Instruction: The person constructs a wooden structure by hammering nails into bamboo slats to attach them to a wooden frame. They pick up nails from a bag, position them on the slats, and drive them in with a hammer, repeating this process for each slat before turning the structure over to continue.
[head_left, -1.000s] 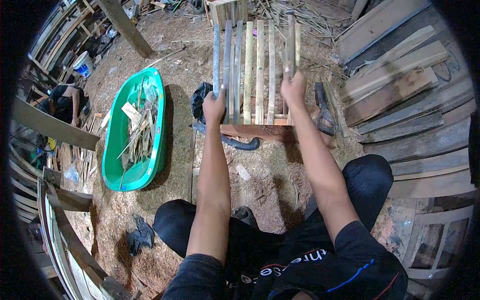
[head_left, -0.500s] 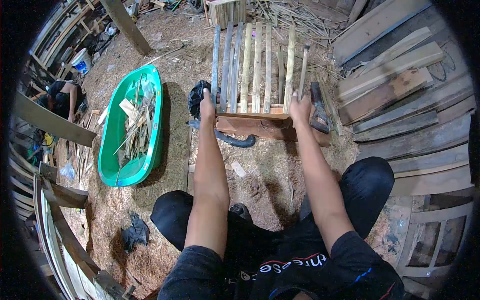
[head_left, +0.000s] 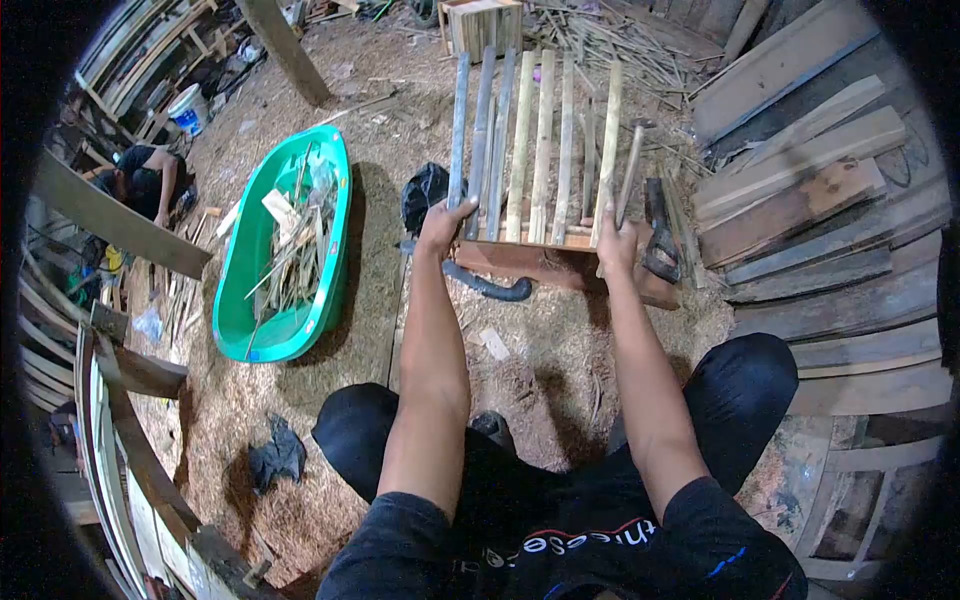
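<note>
A frame of parallel bamboo slats (head_left: pixel 545 140) lies in front of me, its near end resting on a reddish wooden block (head_left: pixel 530 262). My left hand (head_left: pixel 446 218) grips the frame's near left corner by the grey outer slat. At the near right corner my right hand (head_left: pixel 616 240) is closed on a hammer (head_left: pixel 630 165), whose handle slants up and away to a head beside the rightmost slat. That hand also presses against the frame's edge.
A green tub (head_left: pixel 330 290) with bamboo scraps sits to the left. A black curved hose (head_left: pixel 492 287), a black bag (head_left: pixel 424 190) and a dark blade tool (head_left: pixel 660 235) lie around the block. Planks (head_left: pixel 800 200) are stacked at right. Another person (head_left: pixel 145 180) crouches far left.
My hands slid from the middle of the slats down to the frame's near corners. The hammer in my right hand tipped from upright to slanting right.
</note>
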